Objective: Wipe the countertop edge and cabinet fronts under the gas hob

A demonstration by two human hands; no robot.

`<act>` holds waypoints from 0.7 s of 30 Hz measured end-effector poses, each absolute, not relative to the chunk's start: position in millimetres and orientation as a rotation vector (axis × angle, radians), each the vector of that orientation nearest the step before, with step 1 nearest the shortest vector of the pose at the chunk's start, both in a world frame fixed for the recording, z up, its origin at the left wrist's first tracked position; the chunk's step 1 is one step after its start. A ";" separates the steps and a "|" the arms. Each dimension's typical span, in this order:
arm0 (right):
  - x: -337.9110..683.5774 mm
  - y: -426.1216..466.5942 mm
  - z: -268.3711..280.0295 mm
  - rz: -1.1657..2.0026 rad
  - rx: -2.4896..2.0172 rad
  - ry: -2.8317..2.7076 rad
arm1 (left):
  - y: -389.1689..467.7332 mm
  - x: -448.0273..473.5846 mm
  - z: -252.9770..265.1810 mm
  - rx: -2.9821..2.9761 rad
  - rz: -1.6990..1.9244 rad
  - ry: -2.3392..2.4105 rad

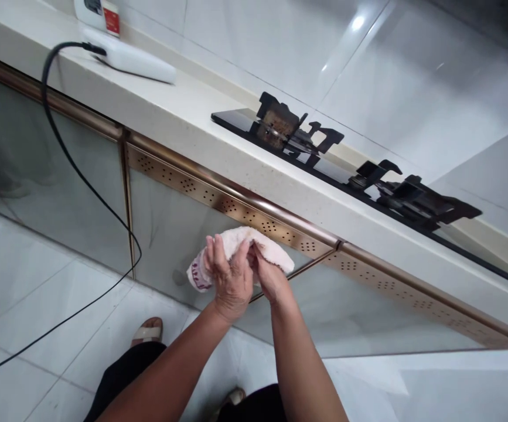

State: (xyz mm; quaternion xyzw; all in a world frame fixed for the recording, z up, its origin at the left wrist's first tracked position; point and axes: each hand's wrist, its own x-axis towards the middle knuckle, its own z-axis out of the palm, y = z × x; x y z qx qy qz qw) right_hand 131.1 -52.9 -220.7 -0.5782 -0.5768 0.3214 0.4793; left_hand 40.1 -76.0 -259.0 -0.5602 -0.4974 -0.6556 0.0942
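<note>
Glossy floor tiles [25, 299] spread below the grip and run up to closed cabinet doors [166, 196] behind it. Both hands are clamped on a pale cloth [276, 251]: the left hand [231, 284] lays its fingers over the bunched left part, while the right hand [272, 278] tucks into the fold. To work it well, I judge, the fold wants keeping tight and the loose ends gathered (the purple-patterned end [198, 274] pokes out at left). Whatever the cabinets hold is hidden. Beyond the grip, up and right, a stove [236, 120] sits on the counter [161, 111]; up and left lie a white device [142, 63] and, past it, two containers [112, 22], their contents not visible.
</note>
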 end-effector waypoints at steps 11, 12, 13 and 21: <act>163.9 -75.8 -219.5 0.360 -1.419 -1.163 | -63.6 45.0 -272.9 -1.818 -1.891 -1.346; 167.6 -80.3 -217.9 0.387 -1.387 -1.127 | -58.2 40.9 -272.1 -1.802 -1.892 -1.360; 171.3 -84.5 -215.9 0.425 -1.353 -1.092 | -53.8 37.7 -271.1 -1.784 -1.897 -1.363; 176.0 -92.2 -203.3 0.571 -1.209 -1.114 | -50.2 15.1 -258.6 -1.537 -1.916 -1.525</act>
